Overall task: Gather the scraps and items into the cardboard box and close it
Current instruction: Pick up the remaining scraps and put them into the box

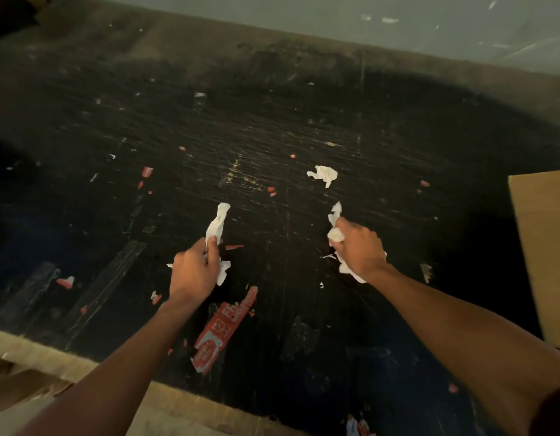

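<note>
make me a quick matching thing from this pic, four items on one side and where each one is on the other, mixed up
Items:
1. long white paper scrap
2. loose crumpled white scrap
3. cardboard box
4. red torn label

Places:
A. at the right edge of the view
B. lying on the dark table, beyond both hands
C. pinched in the left hand
D. flat on the table, between the forearms

Pairs: 1-C, 2-B, 3-A, 4-D

Bench [272, 121]: black, scored with pale scratches. Tissues [323, 174]: white, crumpled. Label [223, 328]: red, white print, possibly torn. Small chips [146, 171]: red. Box [545, 247]: plain tan.
</note>
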{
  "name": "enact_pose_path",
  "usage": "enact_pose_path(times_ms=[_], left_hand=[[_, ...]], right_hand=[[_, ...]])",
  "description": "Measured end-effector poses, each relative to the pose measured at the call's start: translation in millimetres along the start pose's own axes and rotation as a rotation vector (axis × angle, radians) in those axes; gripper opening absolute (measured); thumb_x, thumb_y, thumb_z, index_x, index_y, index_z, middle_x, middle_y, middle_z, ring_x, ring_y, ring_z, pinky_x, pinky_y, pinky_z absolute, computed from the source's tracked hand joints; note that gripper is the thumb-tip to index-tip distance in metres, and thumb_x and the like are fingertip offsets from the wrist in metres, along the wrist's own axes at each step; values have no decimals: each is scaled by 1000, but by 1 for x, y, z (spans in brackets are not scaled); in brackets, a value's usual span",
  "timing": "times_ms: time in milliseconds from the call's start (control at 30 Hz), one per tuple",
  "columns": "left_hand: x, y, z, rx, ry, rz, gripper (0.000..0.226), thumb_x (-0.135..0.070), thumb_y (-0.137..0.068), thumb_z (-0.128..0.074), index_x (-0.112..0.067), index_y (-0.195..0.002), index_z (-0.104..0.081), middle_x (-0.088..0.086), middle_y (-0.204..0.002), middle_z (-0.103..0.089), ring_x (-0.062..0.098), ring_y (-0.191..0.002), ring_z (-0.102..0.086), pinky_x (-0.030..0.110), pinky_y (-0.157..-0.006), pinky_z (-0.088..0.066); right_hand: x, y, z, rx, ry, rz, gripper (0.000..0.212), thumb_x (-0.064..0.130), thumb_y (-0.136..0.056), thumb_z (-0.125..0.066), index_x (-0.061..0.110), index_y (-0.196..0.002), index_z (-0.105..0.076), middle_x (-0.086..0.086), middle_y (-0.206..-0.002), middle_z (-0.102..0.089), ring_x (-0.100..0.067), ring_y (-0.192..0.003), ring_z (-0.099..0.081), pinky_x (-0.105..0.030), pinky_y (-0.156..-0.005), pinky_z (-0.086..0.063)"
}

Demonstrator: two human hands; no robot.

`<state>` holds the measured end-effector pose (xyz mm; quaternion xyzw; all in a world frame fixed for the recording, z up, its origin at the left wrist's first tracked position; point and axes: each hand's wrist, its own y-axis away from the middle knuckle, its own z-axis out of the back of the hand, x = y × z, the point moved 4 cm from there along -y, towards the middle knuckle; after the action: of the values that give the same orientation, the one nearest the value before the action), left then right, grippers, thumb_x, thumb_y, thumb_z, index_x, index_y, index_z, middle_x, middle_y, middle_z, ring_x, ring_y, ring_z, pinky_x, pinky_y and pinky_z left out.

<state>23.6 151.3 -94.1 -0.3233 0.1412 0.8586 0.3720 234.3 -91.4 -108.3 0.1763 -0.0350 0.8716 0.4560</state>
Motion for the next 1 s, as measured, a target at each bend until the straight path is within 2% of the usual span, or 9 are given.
enact_pose_path(times_ms=[133,200,267,367,533,633,733,900,1000], left_hand=[[-1,-7,-6,68,-9,20,27,-28,-103,-40,-21,-82,-55,-2,-61,-58,12,-55,-59,20,-48,-37],[-7,-17,-11,108,-8,17,28,-31,-103,-39,-18,-89,-60,0,-64,-61,12,-56,-61,22,-48,-41],[-15,-29,-16,133,-15,-2,32,-33,-103,-38,-15,-99,-64,1,-69,-65,13,-62,-65,28,-53,-49],[-28,-45,-22,126,-7,-35,34,-34,-103,-37,-15,-106,-65,2,-77,-68,14,-71,-67,30,-62,-52],[-25,-48,-21,121,69,-25,33,-33,-103,-39,-17,-109,-66,-5,-63,-60,7,-54,-59,23,-49,-44],[-9,-45,-15,63,127,28,35,-35,-103,-39,-17,-106,-69,-1,-62,-62,12,-58,-63,29,-52,-48],[1,-42,-13,48,135,53,35,-34,-103,-40,-16,-105,-70,-3,-60,-61,10,-58,-62,25,-53,-42],[-2,-45,-19,61,142,54,34,-32,-103,-40,-15,-106,-69,-5,-61,-61,7,-56,-60,18,-51,-38],[-13,-46,-28,98,142,46,31,-33,-103,-41,-18,-105,-68,-3,-64,-63,8,-59,-63,21,-51,-44]], right_hand=[[1,-38,43,-319,-282,-55,17,18,-89,-66,13,-104,-59,-7,-91,-67,-24,-82,-65,-43,-71,-55],[8,-66,61,-360,-264,-43,16,18,-90,-64,11,-103,-59,-10,-89,-67,-28,-81,-64,-38,-69,-50],[17,-92,69,-325,-204,-18,20,19,-91,-60,10,-109,-58,-13,-95,-66,-31,-87,-63,-39,-71,-48],[29,-123,61,-235,-94,9,26,22,-93,-58,10,-116,-55,-16,-107,-66,-36,-98,-62,-43,-79,-47],[33,-152,26,-108,96,46,33,23,-94,-60,12,-123,-49,-14,-115,-61,-39,-103,-61,-44,-79,-47],[26,-157,7,-102,96,-18,37,20,-95,-59,12,-128,-46,-12,-122,-56,-39,-104,-61,-46,-81,-49],[22,-157,-6,-122,94,-46,41,17,-94,-60,12,-132,-44,-11,-128,-51,-38,-104,-62,-46,-82,-50],[25,-149,-9,-122,122,-22,40,18,-91,-64,12,-126,-46,-10,-122,-51,-35,-98,-63,-44,-78,-51],[32,-136,-14,-87,203,31,43,21,-90,-66,13,-127,-44,-10,-120,-51,-33,-97,-63,-44,-76,-54]])
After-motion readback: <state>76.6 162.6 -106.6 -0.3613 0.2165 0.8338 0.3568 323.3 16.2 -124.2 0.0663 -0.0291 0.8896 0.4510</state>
